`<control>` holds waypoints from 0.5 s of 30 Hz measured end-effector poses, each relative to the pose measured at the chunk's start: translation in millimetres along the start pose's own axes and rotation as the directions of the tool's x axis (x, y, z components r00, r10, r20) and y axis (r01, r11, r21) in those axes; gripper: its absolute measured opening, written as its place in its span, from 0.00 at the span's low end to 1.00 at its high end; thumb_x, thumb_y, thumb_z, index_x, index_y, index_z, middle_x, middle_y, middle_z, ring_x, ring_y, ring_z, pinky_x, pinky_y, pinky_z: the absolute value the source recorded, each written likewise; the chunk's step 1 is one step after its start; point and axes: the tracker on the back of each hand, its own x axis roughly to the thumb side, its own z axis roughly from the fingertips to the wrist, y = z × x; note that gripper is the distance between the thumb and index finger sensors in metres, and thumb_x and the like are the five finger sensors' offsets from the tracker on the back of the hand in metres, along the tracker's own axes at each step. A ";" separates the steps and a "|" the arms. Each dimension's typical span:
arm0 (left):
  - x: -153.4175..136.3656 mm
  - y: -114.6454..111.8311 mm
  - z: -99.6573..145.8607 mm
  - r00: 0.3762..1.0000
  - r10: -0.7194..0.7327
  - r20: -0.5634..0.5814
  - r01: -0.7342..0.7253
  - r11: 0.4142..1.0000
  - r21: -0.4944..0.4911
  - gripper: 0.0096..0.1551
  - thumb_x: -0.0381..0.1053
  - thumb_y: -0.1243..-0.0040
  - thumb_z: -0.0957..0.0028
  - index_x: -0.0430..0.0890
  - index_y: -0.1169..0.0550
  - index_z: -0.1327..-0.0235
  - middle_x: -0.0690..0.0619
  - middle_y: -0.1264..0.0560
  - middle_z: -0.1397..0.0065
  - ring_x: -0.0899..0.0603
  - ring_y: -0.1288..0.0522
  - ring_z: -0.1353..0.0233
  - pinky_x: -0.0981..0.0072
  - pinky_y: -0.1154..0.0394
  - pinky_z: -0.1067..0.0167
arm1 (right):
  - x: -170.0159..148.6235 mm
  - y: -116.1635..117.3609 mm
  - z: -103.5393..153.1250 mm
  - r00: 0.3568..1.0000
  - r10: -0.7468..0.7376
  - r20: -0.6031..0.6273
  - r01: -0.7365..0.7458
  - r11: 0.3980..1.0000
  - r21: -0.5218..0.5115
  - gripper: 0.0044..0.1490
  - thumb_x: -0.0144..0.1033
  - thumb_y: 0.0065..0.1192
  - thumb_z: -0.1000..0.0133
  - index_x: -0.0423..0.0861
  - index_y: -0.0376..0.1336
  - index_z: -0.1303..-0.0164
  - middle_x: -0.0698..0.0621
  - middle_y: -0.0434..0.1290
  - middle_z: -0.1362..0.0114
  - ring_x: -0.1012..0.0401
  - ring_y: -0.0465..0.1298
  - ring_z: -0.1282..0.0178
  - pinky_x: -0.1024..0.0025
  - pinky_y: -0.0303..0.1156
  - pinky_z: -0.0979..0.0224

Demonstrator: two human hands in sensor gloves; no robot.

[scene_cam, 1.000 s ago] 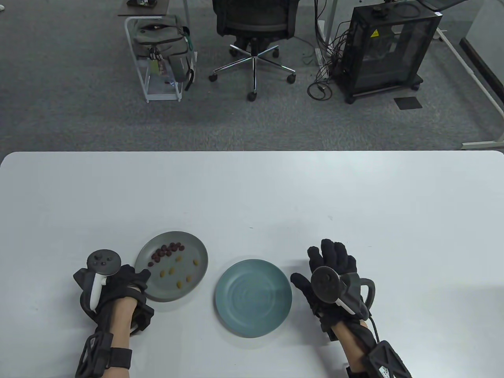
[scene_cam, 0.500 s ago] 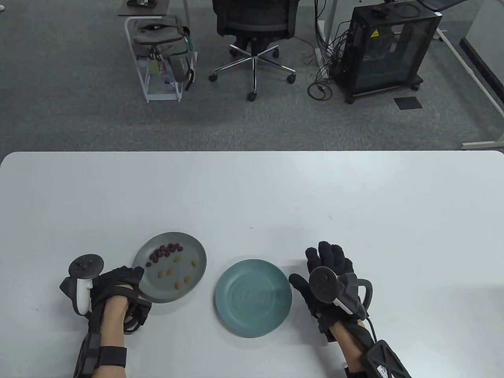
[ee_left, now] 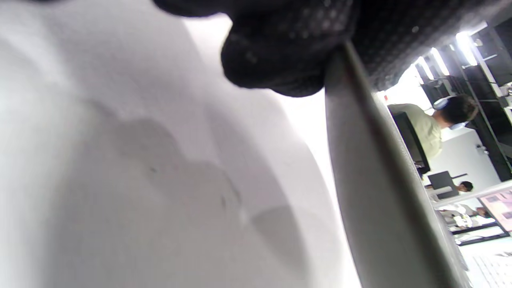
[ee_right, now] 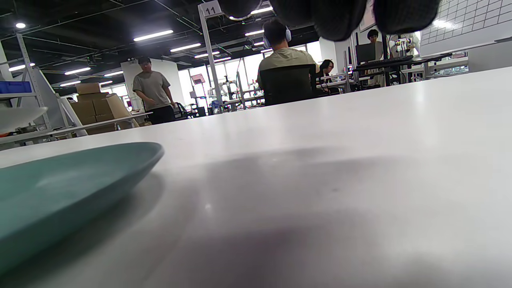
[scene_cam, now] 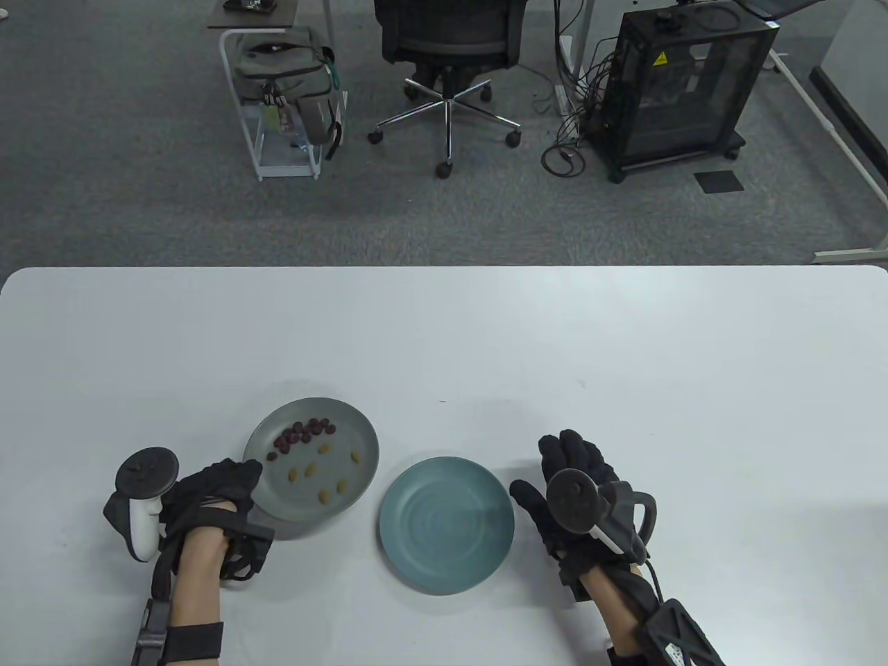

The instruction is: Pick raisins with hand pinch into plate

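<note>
A grey plate (scene_cam: 361, 430) holds a cluster of dark red raisins (scene_cam: 300, 433) and several yellow raisins (scene_cam: 325, 476). My left hand (scene_cam: 232, 485) grips the grey plate's near-left rim and holds the plate lifted off the table, its shadow showing beneath. In the left wrist view the plate's rim (ee_left: 360, 168) runs down from my gloved fingers (ee_left: 276, 56). A teal plate (scene_cam: 447, 524) sits empty on the table to the right; its edge also shows in the right wrist view (ee_right: 72, 180). My right hand (scene_cam: 555, 479) lies open on the table just right of the teal plate, holding nothing.
The white table (scene_cam: 485, 333) stretches far beyond both plates. An office chair (scene_cam: 447, 62), a cart with a bag (scene_cam: 284, 83) and a black cabinet (scene_cam: 683, 83) stand on the floor past the table's far edge.
My left hand slid under the grey plate's rim, gripped it and lifted it, shifting it up and slightly right. The right hand stayed nearly still.
</note>
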 end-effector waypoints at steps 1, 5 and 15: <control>3.1 -2.4 2.6 1.000 0.001 0.009 -0.001 1.000 -0.010 0.22 0.53 0.30 0.51 0.36 0.15 0.58 0.48 0.15 0.72 0.57 0.20 0.87 0.59 0.19 0.83 | 1.1 -0.7 0.5 1.000 -0.007 0.004 0.007 1.000 -0.006 0.54 0.72 0.43 0.51 0.48 0.47 0.22 0.38 0.53 0.16 0.39 0.63 0.21 0.39 0.67 0.27; 11.0 -11.2 8.8 0.999 0.010 0.030 -0.008 0.999 -0.042 0.22 0.53 0.30 0.51 0.35 0.15 0.58 0.49 0.15 0.73 0.57 0.20 0.88 0.59 0.19 0.84 | 4.2 -2.8 1.0 0.998 -0.054 0.030 0.055 0.998 -0.029 0.53 0.71 0.45 0.51 0.47 0.49 0.23 0.38 0.59 0.19 0.42 0.71 0.27 0.45 0.74 0.32; 30.8 -33.8 24.8 0.994 0.028 0.105 -0.015 0.992 -0.124 0.22 0.54 0.30 0.51 0.35 0.15 0.59 0.49 0.15 0.73 0.57 0.20 0.88 0.60 0.19 0.84 | 5.9 -8.3 2.0 0.953 -0.300 0.050 0.303 0.951 -0.065 0.48 0.67 0.51 0.49 0.42 0.61 0.31 0.40 0.78 0.39 0.50 0.86 0.57 0.64 0.86 0.64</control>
